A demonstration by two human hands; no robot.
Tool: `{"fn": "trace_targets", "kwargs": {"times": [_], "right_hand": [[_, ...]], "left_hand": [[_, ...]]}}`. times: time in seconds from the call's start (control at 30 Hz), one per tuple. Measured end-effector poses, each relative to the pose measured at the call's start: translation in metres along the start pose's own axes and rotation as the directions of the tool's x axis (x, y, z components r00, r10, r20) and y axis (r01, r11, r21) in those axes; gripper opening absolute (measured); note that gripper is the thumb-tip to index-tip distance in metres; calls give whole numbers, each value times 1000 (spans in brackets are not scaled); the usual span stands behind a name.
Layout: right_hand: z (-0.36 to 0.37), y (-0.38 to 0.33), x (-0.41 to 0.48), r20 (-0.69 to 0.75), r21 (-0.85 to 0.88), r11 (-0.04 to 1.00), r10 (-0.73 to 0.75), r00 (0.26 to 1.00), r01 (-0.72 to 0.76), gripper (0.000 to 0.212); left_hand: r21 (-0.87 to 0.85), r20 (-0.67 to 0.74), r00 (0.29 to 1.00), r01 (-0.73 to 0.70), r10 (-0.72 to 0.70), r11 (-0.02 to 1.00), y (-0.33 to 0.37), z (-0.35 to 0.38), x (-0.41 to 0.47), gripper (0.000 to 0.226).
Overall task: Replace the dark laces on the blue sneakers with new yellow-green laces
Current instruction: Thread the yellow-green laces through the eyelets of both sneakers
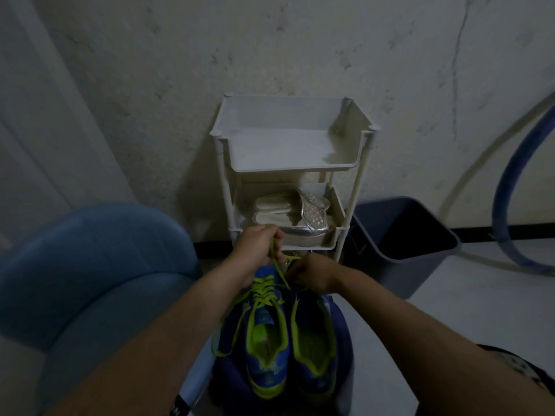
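Blue sneakers point(285, 349) foremost; silver shoes point(300, 217) in white rack's middle tray point(338, 235)

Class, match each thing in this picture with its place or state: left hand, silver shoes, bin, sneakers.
Things:
1 left hand
2 silver shoes
3 bin
4 sneakers

Places or states:
a on the floor, right of the rack
b between the forearms
c on a rack shelf
d gripping the lace

Pairs: 1-d, 2-c, 3-a, 4-b
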State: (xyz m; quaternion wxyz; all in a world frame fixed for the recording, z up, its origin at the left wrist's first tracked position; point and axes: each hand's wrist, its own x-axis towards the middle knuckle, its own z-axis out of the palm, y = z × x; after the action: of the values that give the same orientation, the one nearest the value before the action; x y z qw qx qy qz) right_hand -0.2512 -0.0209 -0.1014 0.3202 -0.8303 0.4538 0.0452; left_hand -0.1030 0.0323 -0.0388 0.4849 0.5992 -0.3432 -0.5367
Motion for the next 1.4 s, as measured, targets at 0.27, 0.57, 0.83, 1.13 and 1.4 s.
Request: {"fn": "trace_targets", "kwargs": {"times": [0.27, 0.57, 0.83, 1.13, 1.4], "right_hand": [[14, -17, 7, -30, -238, 971, -4, 1000, -3, 29], [20, -25, 6, -113, -309, 951, -47, 992, 10, 25], [8, -25, 3, -216, 408, 912, 60, 975, 34, 32], [-25, -40, -14, -334, 830, 509, 125, 934, 229, 41], [-33, -30, -21, -399, 824, 514, 228, 888, 238, 48]], "left_hand": [[822, -134, 991, 95, 29, 562, -5, -60, 27, 29], [981, -162, 974, 177, -157, 82, -8, -79, 23, 61], [987, 35, 988, -11, -148, 159, 4, -62, 24, 19], [899, 302, 880, -135, -366, 417, 7, -20, -2, 26], [552, 252, 962, -228, 100, 802, 1, 16, 1, 9]]}}
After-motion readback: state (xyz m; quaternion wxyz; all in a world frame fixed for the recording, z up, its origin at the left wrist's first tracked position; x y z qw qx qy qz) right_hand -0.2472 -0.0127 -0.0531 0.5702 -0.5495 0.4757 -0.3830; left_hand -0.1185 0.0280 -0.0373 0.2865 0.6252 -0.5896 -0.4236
